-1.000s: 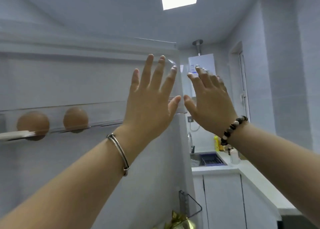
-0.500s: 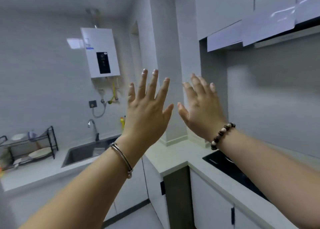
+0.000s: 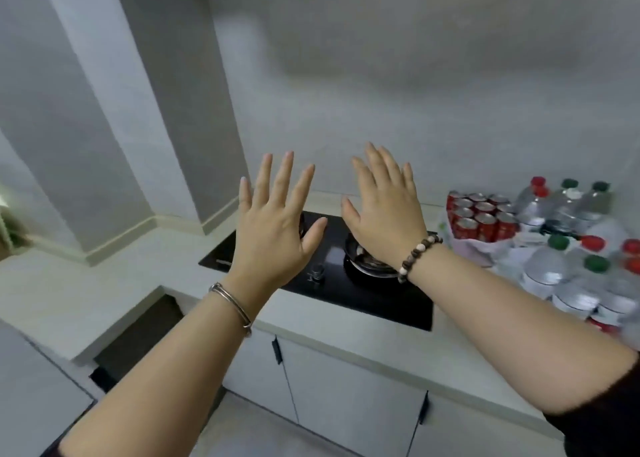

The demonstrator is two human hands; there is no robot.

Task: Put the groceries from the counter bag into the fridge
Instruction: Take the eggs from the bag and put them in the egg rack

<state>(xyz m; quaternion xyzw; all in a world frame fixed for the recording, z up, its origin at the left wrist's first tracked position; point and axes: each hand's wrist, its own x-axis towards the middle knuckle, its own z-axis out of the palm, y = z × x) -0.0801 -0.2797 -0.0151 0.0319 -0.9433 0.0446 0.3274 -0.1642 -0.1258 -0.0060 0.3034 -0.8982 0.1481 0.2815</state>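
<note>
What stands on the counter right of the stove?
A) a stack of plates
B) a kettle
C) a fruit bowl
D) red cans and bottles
D: red cans and capped bottles crowd the counter right of the black stove.

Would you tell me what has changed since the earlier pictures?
The view swung right, from the fridge door, past the sink, to the hob, red cans and bottles. Nothing was taken or released; the left hand and right hand stay raised, open and empty.
</note>
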